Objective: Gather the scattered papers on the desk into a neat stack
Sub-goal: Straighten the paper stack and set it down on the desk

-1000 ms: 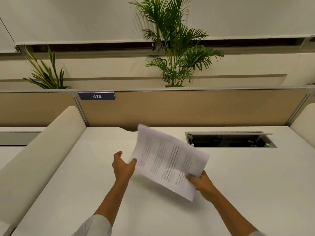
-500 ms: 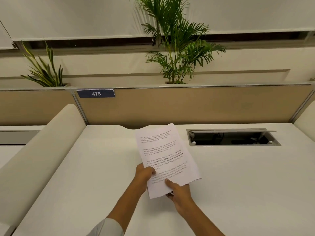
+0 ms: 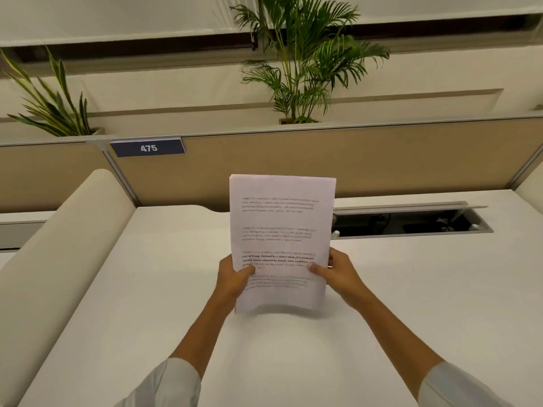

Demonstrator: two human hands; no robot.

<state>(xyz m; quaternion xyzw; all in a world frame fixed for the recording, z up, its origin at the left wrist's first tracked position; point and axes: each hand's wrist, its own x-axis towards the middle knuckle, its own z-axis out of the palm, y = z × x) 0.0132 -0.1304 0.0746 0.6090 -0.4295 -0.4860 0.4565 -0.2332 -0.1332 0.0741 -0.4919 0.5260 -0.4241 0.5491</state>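
A stack of printed white papers (image 3: pixel 280 224) stands upright on its short bottom edge on the white desk (image 3: pixel 426 289), text facing me. My left hand (image 3: pixel 233 277) grips the stack's left edge, thumb on the front. My right hand (image 3: pixel 338 271) grips the right edge the same way. The sheets look aligned, with the bottom edge slightly bowed where it meets the desk. No other loose sheets show on the desk.
An open cable hatch (image 3: pixel 411 221) is set in the desk right behind the papers. A tan partition (image 3: pixel 382 160) with a "475" plate (image 3: pixel 148 147) runs along the back, plants above it. A rounded cream divider (image 3: pixel 58 248) borders the left side.
The papers went from tilted and held low to upright and squared. My hands shifted from the bottom corner to opposite side edges, and the view moved closer.
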